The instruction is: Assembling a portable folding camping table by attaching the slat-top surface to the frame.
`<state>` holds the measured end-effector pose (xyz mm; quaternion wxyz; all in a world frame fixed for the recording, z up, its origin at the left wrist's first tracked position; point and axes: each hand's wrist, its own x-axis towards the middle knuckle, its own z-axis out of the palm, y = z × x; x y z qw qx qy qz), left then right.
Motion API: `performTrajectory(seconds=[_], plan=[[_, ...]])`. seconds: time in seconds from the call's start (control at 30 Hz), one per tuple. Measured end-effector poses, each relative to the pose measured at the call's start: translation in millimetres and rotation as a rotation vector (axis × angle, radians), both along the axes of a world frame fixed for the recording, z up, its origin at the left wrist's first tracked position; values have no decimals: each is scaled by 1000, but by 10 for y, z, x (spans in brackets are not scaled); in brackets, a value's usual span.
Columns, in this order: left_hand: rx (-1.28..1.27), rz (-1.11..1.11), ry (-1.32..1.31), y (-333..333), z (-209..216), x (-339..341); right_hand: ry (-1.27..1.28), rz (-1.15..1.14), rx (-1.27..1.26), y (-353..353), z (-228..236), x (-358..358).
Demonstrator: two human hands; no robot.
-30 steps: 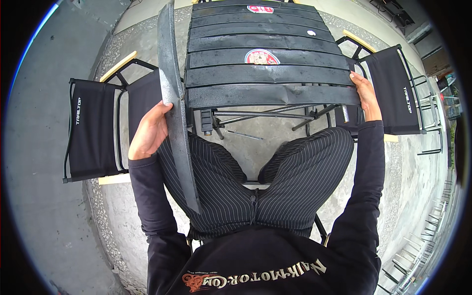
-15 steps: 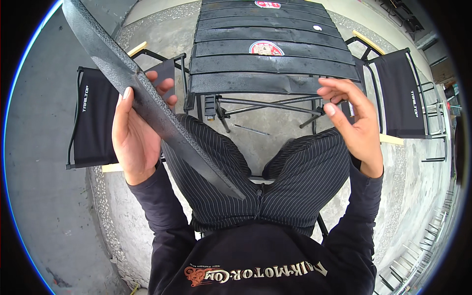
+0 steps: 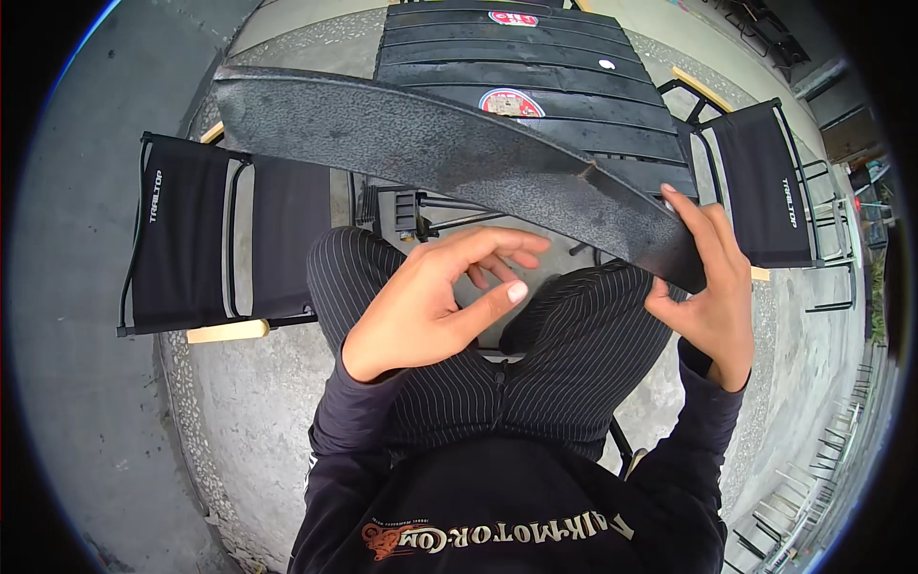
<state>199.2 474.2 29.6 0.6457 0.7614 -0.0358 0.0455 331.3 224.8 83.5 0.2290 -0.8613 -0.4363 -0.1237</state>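
Observation:
A long, curved dark grey panel [image 3: 411,134] with a speckled surface slants across the view in front of me. It tapers toward its right end and has a small nick along the upper edge. My right hand [image 3: 710,287] grips that narrow end, fingers on the far side and thumb underneath. Below the panel's middle, my left hand [image 3: 440,301] hovers above my lap with its fingers apart and nothing in it. Part of the table is hidden behind the panel.
A black slatted folding table [image 3: 535,48] with round stickers stands ahead. One black folding chair [image 3: 191,230] is at its left, another black chair [image 3: 746,182] at its right. My knees, in pinstriped trousers [image 3: 602,316], are close beneath my hands.
The panel has swung from a steep slant at the left to a flatter one across the middle. My left hand let go and moved right; my right hand took hold of the narrow end.

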Motion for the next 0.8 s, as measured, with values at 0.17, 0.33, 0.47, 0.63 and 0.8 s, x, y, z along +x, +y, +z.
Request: performTrajectory(seconds=[0.17, 0.33, 0.47, 0.63, 0.8], plan=[[148, 731, -135, 855, -135, 115, 129, -209, 105, -798, -209, 341], [19, 680, 203, 1289, -647, 669, 637, -497, 298, -1095, -797, 1079], [-214, 696, 121, 1276, -1000, 793, 774, -405, 396, -1103, -1327, 1507], [-266, 600, 242, 1447, -807, 858, 689, -430, 457, -1028, -1300, 1804], [-234, 581, 319, 1626, -862, 886, 892, -270, 639, -810, -1213, 1904]])
